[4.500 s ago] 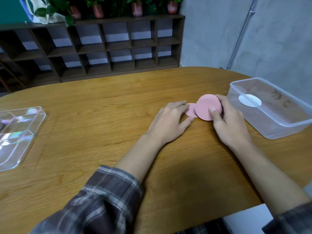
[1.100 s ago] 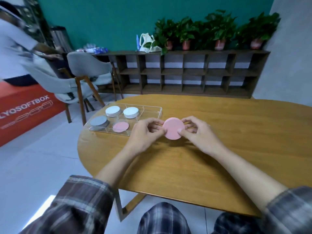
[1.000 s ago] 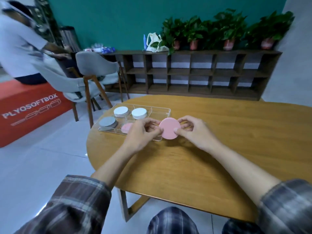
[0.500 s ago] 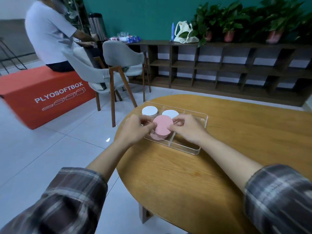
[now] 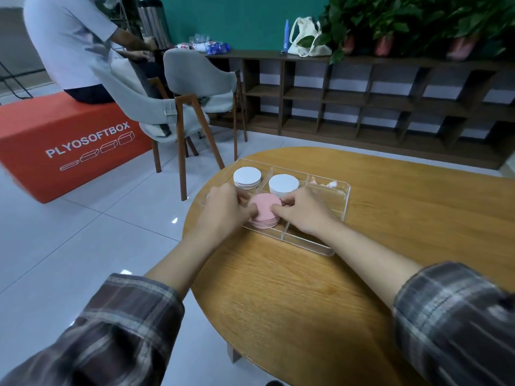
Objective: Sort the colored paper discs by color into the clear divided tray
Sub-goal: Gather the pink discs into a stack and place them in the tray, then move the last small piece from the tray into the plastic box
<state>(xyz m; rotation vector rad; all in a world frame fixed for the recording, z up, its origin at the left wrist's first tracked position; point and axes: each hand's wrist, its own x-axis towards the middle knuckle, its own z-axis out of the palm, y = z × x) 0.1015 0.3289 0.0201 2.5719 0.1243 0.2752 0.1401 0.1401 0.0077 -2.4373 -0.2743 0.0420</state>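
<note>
Pink discs (image 5: pixel 264 209) stand as a stack in the tray (image 5: pixel 328 199), in the near compartment just in front of the two white stacks (image 5: pixel 283 184). The left hand (image 5: pixel 224 211) and the right hand (image 5: pixel 303 214) pinch the pink stack from opposite sides, fingers curled onto its edge. The lowest discs look fanned toward the tray's near wall. I cannot tell whether the stack is fully down.

If one hand lets go first, the stack will likely lean and shed discs over a divider into the next compartment. Thin paper may cling to fingertips and lift out. The tray's left end lies near the worktop (image 5: pixel 306 302) edge, so a sideways nudge could push it off.
</note>
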